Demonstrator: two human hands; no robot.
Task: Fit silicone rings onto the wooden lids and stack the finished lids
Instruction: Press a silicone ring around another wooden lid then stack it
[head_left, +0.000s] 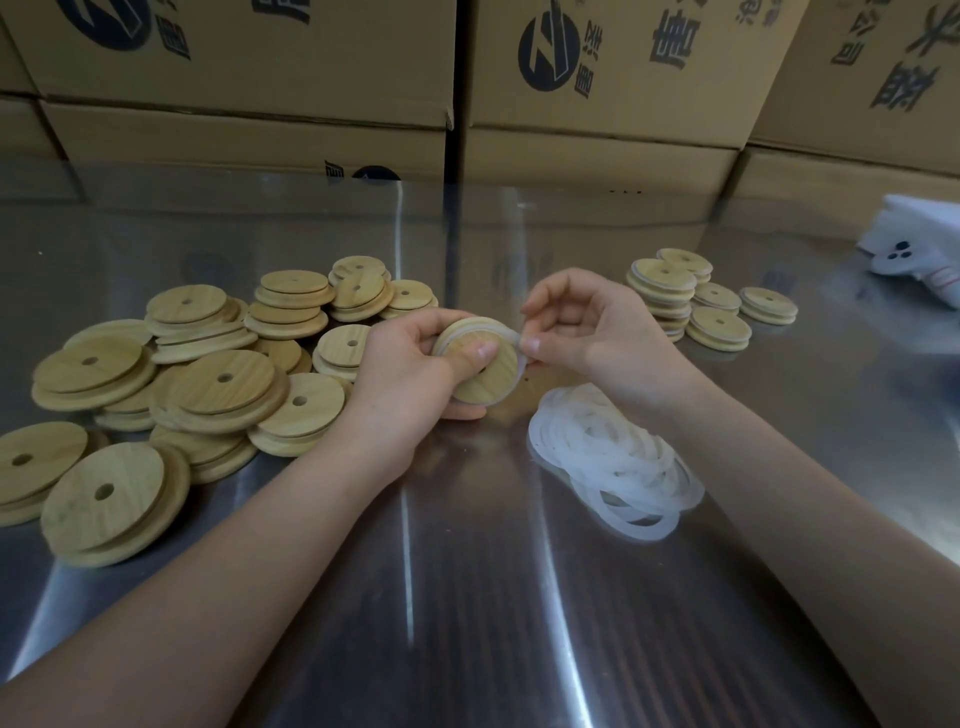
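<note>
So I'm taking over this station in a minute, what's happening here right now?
A person is fitting a seal. The left hand grips a wooden lid above the metal table, thumb across its face. The right hand pinches a silicone ring at the lid's edge, partly stretched around it. Bare lids lie heaped to the left, loose rings are piled by the right forearm, and finished lids stand in short stacks far right.

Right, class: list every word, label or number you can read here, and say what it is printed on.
Cardboard boxes: black Chinese characters beside a round logo, cropped and skewed, too unclear to quote.
Lower box: partly hidden logo and character, unreadable.
No writing on the wooden lids or white rings.
</note>
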